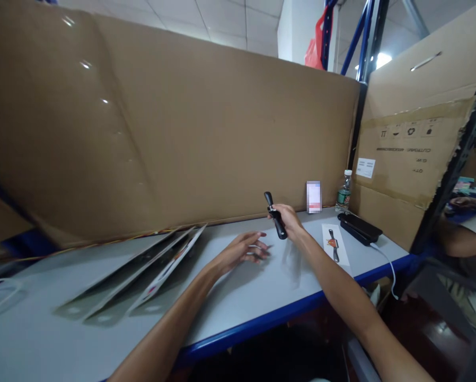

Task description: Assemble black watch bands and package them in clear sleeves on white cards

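My right hand [286,217] is closed around the middle of a black two-ended handle-like tool [280,225], held tilted above the white table [238,313]. To its left, my left hand [246,248] hovers over the tabletop with its fingers apart and holds nothing. Right of my right forearm lies a white card [341,252] with a picture of a black tool and an orange patch. Several flat printed sheets or boards [138,276] lean over one another on the left part of the table.
A phone [314,197] stands against the cardboard wall [222,132], beside a water bottle [344,192]. A black case-like device [360,229] with a white cable [389,265] lies at the right. A white loop [3,289] is far left. Another person's arm [466,239] shows far right.
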A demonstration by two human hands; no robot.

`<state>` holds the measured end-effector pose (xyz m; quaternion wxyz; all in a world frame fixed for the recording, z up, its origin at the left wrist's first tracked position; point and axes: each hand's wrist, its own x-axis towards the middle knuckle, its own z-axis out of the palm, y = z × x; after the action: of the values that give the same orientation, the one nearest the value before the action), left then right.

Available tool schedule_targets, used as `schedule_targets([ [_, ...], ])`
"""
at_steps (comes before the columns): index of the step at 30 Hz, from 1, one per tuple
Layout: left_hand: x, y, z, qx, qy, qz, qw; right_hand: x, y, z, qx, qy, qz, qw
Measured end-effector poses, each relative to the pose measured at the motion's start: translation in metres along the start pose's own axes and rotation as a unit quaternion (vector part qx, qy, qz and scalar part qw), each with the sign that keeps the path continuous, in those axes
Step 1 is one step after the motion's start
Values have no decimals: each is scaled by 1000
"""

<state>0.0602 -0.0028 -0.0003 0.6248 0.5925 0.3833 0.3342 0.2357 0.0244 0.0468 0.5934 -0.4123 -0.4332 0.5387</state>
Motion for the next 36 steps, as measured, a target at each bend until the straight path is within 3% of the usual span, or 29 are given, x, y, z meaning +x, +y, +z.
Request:
schedule_targets([
  [8, -13, 12, 44, 117, -126, -78, 982, 4, -17, -15, 60, -26, -21, 998],
  [13, 14, -2, 60, 149, -57, -58, 985, 5, -27, -29, 73, -36, -13, 997],
  [19, 49, -3, 79, 112, -19, -15, 993, 2, -21, -22, 49, -50, -16, 997],
  [22, 51, -3, 67, 70, 74, 20, 995, 0, -9, -13, 39, -42, -14, 998],
  [26, 32, -6, 27, -24, 134, 26, 990, 1, 15, 1, 7, -39, 13, 999],
  [30, 10, -9, 1, -69, 81, -16, 994, 7, 43, 12, -10, 0, 25, 1000],
  [33, 7, -12, 3, -88, 36, -28, 995, 11, 59, 16, -20, 24, 18, 999],
  [36, 13, -17, 10, -87, 28, -1, 996, 14, 70, 19, -29, 13, 12, 999],
])
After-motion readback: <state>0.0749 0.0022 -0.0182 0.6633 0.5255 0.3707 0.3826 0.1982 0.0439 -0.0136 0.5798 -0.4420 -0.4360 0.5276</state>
